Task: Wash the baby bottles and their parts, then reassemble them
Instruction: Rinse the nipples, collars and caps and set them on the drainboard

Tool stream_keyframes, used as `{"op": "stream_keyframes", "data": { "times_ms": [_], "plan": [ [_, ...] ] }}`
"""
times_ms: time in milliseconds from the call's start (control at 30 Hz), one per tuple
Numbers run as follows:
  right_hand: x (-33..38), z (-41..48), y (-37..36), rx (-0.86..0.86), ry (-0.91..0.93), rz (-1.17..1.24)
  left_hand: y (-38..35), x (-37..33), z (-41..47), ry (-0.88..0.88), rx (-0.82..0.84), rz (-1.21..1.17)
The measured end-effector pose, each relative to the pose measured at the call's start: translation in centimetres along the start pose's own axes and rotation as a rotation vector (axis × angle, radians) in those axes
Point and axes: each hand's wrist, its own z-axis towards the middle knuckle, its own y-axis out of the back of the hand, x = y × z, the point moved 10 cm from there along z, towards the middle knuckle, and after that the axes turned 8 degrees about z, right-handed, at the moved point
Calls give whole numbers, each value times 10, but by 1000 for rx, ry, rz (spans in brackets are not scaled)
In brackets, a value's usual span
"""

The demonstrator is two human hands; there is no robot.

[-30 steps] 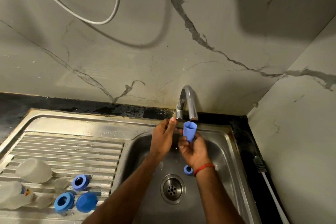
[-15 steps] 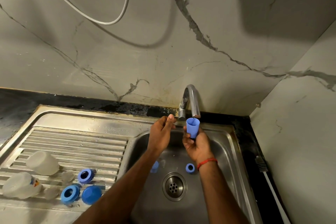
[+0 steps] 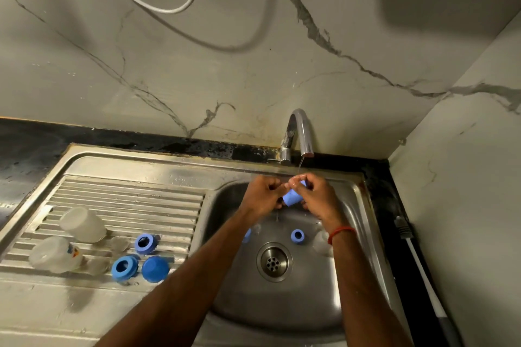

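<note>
Both hands meet over the sink basin (image 3: 307,307) under the tap (image 3: 300,132), from which a thin stream of water runs. My right hand (image 3: 315,194) grips a blue bottle cap (image 3: 293,198), tilted on its side. My left hand (image 3: 263,196) has its fingers curled against the cap's open end. A blue ring (image 3: 297,235) lies in the basin, with another blue part (image 3: 247,235) half hidden behind my left forearm. On the drainboard (image 3: 127,200) lie two clear bottles (image 3: 83,224) (image 3: 55,255), two blue rings (image 3: 145,243) (image 3: 124,267) and a blue cap (image 3: 155,269).
The drain (image 3: 274,261) sits in the middle of the basin. Clear teats (image 3: 119,244) lie among the parts on the drainboard. A white cable (image 3: 423,270) runs along the black counter at the right. Marble walls close in behind and to the right.
My left hand has left the tap handle and joined the right at the cap. The cap has dropped from the spout and tilted sideways. The camera now looks further down.
</note>
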Motion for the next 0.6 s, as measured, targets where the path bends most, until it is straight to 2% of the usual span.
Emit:
{"op": "stream_keyframes", "data": {
  "times_ms": [100, 200, 367, 500, 600],
  "plan": [
    [16, -10, -4, 159, 114, -373, -15, 7, -12, 4, 126, 50],
    [22, -24, -7, 225, 149, -553, -18, -3, -25, -86, 113, 167],
    [40, -41, -6, 236, 189, -576, -13, -19, -39, -243, 108, 256],
    [57, -50, -5, 192, 273, -531, 4, -24, -48, -248, 30, 281],
    [60, -57, -20, 239, 311, -570, 15, -20, -57, -255, 28, 336]
  ]
}}
